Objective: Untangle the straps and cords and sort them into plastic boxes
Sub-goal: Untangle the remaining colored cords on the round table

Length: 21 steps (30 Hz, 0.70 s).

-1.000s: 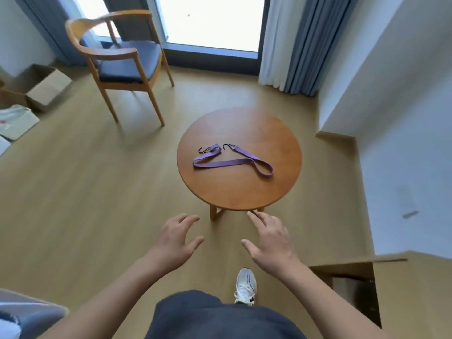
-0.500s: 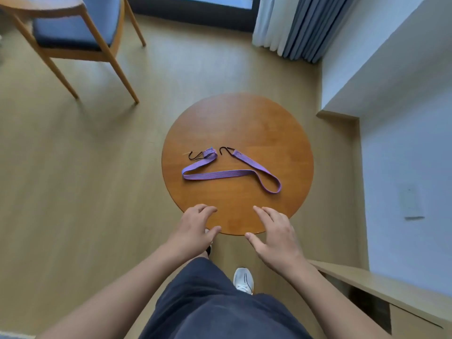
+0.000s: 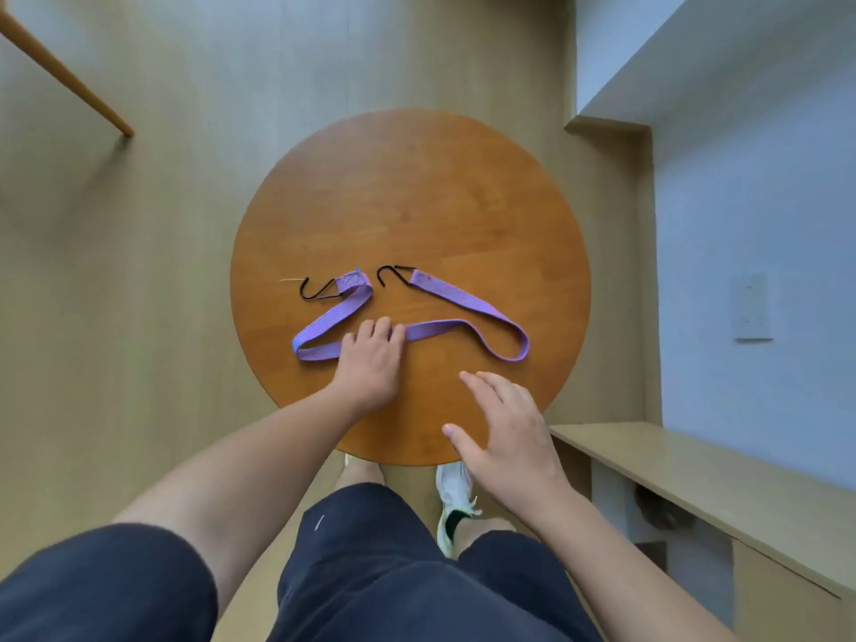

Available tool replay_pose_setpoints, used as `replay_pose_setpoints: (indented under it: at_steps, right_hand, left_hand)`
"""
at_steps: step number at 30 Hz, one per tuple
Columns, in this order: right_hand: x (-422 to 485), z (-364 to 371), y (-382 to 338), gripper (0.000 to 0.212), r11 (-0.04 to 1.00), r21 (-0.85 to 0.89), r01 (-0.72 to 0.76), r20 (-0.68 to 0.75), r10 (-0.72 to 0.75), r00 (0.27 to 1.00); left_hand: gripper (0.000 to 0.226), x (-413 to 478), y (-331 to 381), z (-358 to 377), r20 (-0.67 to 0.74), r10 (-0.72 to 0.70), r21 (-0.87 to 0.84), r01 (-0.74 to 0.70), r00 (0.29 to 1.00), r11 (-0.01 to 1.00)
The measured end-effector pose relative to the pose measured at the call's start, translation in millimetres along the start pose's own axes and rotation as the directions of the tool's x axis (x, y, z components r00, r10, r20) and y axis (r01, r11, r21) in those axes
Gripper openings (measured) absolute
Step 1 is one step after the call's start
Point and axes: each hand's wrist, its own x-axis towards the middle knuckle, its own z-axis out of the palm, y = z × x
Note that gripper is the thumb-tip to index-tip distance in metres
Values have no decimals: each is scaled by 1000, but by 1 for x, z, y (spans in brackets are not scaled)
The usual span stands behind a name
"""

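Plainly, the purple strap (image 3: 463,298) lies in a flat zigzag across the middle of the round wooden desk (image 3: 417,187), its two black hooks (image 3: 319,297) close together just toward 9 o'clock of centre and its far bend out toward 4 o'clock. The left hand (image 3: 370,363) rests on the strap's near run toward 7 o'clock, fingers (image 3: 382,329) bent over the webbing, though whether they pinch it cannot be told. The right hand (image 3: 509,442) hangs over the desk's 5 o'clock edge, fingers straight and spread wide, holding nothing, apart from the strap.
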Motion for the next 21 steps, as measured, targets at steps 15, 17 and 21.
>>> replay_pose_setpoints:
  at_steps: [15, 17, 21]
  right_hand:
    - [18, -65, 40, 91, 963, 53, 265, 78, -269, 960]
    - [17, -85, 34, 82, 936, 120, 330, 121, -344, 931]
    - [1, -115, 23, 30, 821, 444, 359, 69, -431, 900]
  left_hand:
    - [23, -123, 76, -129, -180, -135, -710, -33, 974, 703]
    - [24, -148, 96, -159, -269, -176, -787, -111, 947, 607]
    - [20, -180, 129, -217, -382, -305, -890, -258, 872, 377]
